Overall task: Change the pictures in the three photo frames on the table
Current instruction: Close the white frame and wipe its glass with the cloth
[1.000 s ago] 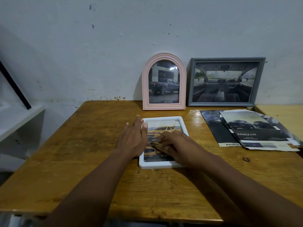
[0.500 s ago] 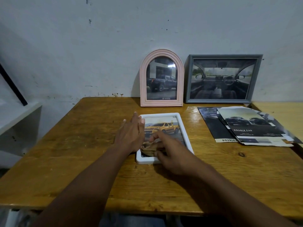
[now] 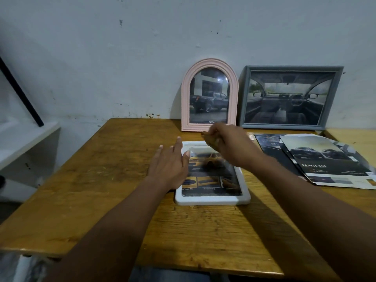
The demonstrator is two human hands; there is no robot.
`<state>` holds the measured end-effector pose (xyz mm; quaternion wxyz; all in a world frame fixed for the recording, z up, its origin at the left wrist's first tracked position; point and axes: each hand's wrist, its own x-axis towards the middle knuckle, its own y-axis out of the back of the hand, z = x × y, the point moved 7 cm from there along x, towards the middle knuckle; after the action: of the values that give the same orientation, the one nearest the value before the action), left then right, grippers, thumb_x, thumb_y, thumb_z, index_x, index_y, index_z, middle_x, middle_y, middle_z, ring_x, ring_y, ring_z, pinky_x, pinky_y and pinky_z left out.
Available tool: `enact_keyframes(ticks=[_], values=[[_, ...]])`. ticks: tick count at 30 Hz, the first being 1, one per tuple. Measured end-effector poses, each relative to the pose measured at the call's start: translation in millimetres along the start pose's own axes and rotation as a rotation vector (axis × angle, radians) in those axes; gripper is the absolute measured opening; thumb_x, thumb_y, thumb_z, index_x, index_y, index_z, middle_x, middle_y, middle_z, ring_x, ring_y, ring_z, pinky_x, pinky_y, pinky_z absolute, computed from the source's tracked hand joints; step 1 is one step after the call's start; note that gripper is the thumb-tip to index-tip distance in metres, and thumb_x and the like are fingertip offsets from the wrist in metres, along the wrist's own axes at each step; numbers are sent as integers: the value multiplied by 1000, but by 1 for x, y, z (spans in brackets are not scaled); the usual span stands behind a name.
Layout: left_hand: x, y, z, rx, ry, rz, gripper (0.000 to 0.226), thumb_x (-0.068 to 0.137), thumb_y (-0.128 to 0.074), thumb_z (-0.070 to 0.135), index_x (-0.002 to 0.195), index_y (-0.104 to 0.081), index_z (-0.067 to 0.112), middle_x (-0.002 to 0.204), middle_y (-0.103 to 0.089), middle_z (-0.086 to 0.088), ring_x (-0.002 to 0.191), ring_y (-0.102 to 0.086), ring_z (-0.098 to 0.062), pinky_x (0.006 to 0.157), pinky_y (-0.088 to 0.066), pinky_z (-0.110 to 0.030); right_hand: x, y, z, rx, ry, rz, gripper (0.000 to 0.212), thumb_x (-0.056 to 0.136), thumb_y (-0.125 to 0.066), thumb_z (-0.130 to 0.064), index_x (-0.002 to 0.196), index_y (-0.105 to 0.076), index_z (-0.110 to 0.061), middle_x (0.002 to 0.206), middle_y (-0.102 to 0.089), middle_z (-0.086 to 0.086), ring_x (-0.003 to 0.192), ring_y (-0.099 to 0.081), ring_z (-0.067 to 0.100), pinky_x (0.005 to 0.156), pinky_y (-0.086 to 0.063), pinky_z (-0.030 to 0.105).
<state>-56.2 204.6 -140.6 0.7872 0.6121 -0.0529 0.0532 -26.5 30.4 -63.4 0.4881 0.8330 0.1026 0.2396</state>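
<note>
While the left hand [image 3: 168,165] lies flat with fingers straight and a little spread, its palm side rests on the left rim of the white frame [image 3: 211,199]. That frame lies face-up on the wooden table [image 3: 81,180]. Its picture shows a yellow car, partly blurred. Right hand [image 3: 227,146] hangs above the far end of the same frame, clear of the glass, with fingers curled and pinching a small tan wad [image 3: 207,138]. The wad is too blurred to tell what it is made of. Just beyond the right hand's knuckles stands the pink arched frame [image 3: 185,98], upright against the wall [image 3: 101,58], holding a dark pickup picture. To the outer side of the right hand, also leaning on the wall, is the grey frame [image 3: 293,68] with a car-interior view. Nearer, beside the right forearm, loose prints [image 3: 325,159] lie overlapped on the tabletop, the top sheet reading "DOUBLE CAB". Well out past the left hand, off the table edge, sits a white shelf [image 3: 24,137].
</note>
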Motion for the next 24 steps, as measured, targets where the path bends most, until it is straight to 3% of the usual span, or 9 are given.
enact_keyframes(ticks=[2,4,8,12,18,24], values=[[-1,0,0,7,-5,7,65,107,-12,50,162,-9,16,156,-46,-7,146,-37,-21,126,-8,-41,13,-41,-8,-65,42,-115,38,90,-63,-16,123,-55,-33,119,-55,6,105,-56,26,85,-50,39],[-1,-1,0,14,-8,10,66,106,-11,50,162,-10,15,156,-46,-7,146,-37,-20,126,-9,-41,13,-67,-11,-175,111,-205,45,89,-63,-18,130,-54,-32,119,-59,9,106,-59,30,85,-52,41],[0,-3,-1,-3,-8,13,65,107,-13,50,162,-13,16,156,-45,-7,146,-38,-21,126,-8,-40,7,-48,11,-434,106,-188,48,90,-64,-29,136,-49,-27,119,-61,11,105,-58,31,85,-48,39],[-1,0,2,11,-16,17,64,107,-14,49,161,-18,15,159,-41,-4,147,-36,-20,125,-7,-39,-7,-34,10,-651,38,-165,37,95,-56,-24,130,-51,-17,116,-63,13,105,-58,31,85,-46,39],[2,-1,4,57,-2,22,65,107,-13,49,159,-22,12,157,-44,-7,144,-40,-22,125,-9,-40,-48,-43,-36,-555,-36,-101,22,95,-53,-12,116,-60,-8,114,-66,11,110,-57,30,86,-45,35],[3,-3,2,26,-4,-5,66,107,-14,50,160,-20,11,156,-45,-10,146,-39,-24,125,-9,-42,-101,-35,-32,-184,-18,-118,35,93,-55,-14,124,-63,-28,113,-59,5,107,-54,25,86,-47,35]])
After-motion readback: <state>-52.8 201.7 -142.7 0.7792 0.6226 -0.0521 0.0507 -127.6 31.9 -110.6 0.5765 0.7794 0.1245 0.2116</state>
